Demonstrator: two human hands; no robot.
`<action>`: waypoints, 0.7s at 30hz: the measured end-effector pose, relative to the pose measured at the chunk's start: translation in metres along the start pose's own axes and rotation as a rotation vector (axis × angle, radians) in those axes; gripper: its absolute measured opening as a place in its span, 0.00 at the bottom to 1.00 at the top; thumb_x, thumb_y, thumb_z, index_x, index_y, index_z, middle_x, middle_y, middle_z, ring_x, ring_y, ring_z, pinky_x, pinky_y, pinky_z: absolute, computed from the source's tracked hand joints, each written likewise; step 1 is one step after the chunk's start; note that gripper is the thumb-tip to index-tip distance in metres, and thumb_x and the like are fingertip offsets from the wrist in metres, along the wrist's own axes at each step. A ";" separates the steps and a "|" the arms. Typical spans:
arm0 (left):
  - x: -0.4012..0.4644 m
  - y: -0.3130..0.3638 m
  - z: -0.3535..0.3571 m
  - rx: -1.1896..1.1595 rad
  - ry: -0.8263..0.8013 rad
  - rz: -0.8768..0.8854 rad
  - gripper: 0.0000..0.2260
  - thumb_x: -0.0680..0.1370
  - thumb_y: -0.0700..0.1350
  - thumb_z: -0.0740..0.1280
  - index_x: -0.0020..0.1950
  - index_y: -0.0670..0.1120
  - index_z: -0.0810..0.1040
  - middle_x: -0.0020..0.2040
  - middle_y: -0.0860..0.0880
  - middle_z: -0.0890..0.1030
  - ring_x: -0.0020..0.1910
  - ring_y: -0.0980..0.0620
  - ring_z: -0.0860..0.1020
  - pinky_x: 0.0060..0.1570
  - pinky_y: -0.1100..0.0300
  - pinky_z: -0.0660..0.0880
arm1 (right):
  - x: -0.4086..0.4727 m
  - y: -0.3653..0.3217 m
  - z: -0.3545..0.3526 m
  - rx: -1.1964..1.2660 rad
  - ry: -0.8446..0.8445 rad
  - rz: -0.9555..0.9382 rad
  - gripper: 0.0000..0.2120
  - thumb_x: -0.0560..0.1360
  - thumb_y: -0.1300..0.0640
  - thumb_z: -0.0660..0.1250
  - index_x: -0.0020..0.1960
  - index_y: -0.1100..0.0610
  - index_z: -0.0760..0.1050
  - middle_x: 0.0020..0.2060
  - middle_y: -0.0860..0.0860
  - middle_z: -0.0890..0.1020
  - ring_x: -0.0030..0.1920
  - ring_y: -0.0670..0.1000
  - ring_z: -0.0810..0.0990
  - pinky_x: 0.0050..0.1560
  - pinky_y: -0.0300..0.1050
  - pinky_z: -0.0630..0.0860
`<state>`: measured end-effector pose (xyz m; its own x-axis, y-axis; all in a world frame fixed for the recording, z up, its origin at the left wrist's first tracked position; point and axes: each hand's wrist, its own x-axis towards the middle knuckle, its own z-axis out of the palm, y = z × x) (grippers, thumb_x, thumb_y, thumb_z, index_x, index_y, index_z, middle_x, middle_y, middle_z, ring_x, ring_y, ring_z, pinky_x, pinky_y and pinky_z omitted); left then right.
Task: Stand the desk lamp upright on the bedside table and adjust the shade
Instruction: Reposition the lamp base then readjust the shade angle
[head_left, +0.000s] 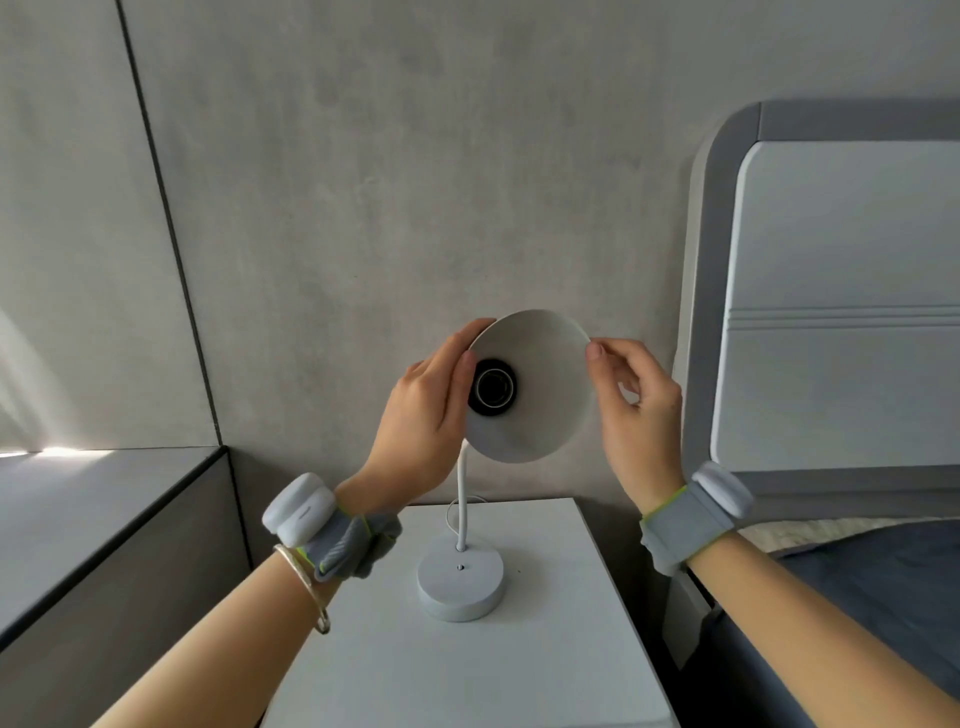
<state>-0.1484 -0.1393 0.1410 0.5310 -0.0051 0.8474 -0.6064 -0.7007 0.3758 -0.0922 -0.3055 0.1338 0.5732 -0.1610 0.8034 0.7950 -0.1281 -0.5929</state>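
A person steadies the shade (540, 400) of a white desk lamp (461, 499) standing on a white bedside bench (545, 649), with both hands at the shade's rim. The lamp's round base (460, 579) sits flat on the bench top, toward the wall behind it, and its slim curved neck (461, 493) rises from the base to the shade directly above. The left hand (421, 415) is curled around the shade's left edge, fingers wrapped behind it and thumb lying across the inside near the dark, empty bulb socket (492, 387). The right hand (636, 405) pinches the opposite edge of the shade between thumb and fingertips. The open mouth of the shade is turned out toward the camera rather than down at the bench. A bed (857, 582) with a grey padded headboard (831, 291) stands to the right of the lamp; a thin white cord (451, 512) loops behind the neck.

Standing the lamp up looks done; the step in hand appears to be the adjusting of the shade. The next move would likely call for tilting the shade downward on its neck, gently enough that the base does not lift or slide.
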 end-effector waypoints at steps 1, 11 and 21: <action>-0.001 -0.002 -0.003 -0.012 0.001 -0.001 0.16 0.82 0.46 0.50 0.66 0.52 0.71 0.52 0.61 0.79 0.51 0.57 0.78 0.53 0.64 0.72 | -0.002 -0.002 0.002 -0.002 -0.005 -0.011 0.05 0.76 0.62 0.63 0.45 0.63 0.78 0.36 0.41 0.77 0.37 0.34 0.74 0.43 0.28 0.69; 0.000 -0.024 -0.041 -0.164 -0.063 -0.105 0.14 0.81 0.47 0.51 0.61 0.61 0.70 0.54 0.69 0.77 0.55 0.70 0.74 0.57 0.74 0.67 | -0.022 -0.024 0.019 0.013 -0.056 -0.056 0.05 0.76 0.62 0.64 0.45 0.61 0.78 0.38 0.44 0.79 0.37 0.40 0.76 0.42 0.36 0.73; -0.004 -0.030 -0.053 -0.316 -0.073 -0.116 0.14 0.81 0.45 0.51 0.59 0.59 0.72 0.55 0.66 0.78 0.56 0.68 0.75 0.56 0.75 0.67 | -0.018 -0.034 0.028 -0.013 -0.149 -0.089 0.07 0.76 0.59 0.65 0.44 0.61 0.78 0.38 0.50 0.80 0.38 0.45 0.76 0.38 0.31 0.70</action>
<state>-0.1634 -0.0802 0.1465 0.6413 0.0033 0.7673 -0.6865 -0.4443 0.5756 -0.1243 -0.2713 0.1413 0.5243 -0.0013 0.8516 0.8421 -0.1477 -0.5187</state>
